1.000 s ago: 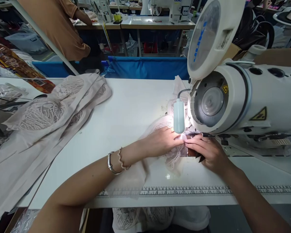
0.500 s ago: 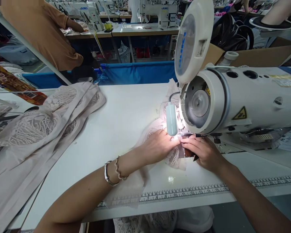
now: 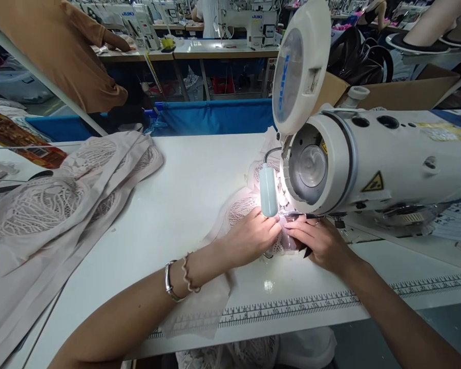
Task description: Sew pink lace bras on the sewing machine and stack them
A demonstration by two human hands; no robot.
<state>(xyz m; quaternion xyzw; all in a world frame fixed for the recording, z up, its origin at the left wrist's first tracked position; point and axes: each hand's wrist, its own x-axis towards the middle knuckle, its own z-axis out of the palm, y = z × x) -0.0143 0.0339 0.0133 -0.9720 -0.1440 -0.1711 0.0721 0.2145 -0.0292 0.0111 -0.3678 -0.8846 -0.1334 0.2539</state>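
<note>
Pale pink lace fabric [image 3: 240, 207] lies under the head of a white sewing machine [image 3: 388, 159]. My left hand [image 3: 249, 238], its fingers bent together, presses on the lace just below the small lamp [image 3: 268, 190]. Right beside it, my right hand [image 3: 318, 241] has its fingers together on the fabric edge, below the machine's round end. Something dark shows under the right fingers; what it is cannot be made out. The fingertips of both hands nearly meet in the lamp's light. The needle area is hidden behind the lamp and machine head.
A pile of pale lace garments [image 3: 54, 205] covers the left of the white table [image 3: 176, 189]. A ruler strip [image 3: 284, 310] runs along the front edge. A brown and orange packet [image 3: 23, 138] lies at the back left. Beyond the blue cloth [image 3: 215, 117], a person in brown [image 3: 61, 56] works.
The lace near the needle has shifted and less of it hangs below my fingers. My left hand has moved slightly down and left. The whole view has shifted a little.
</note>
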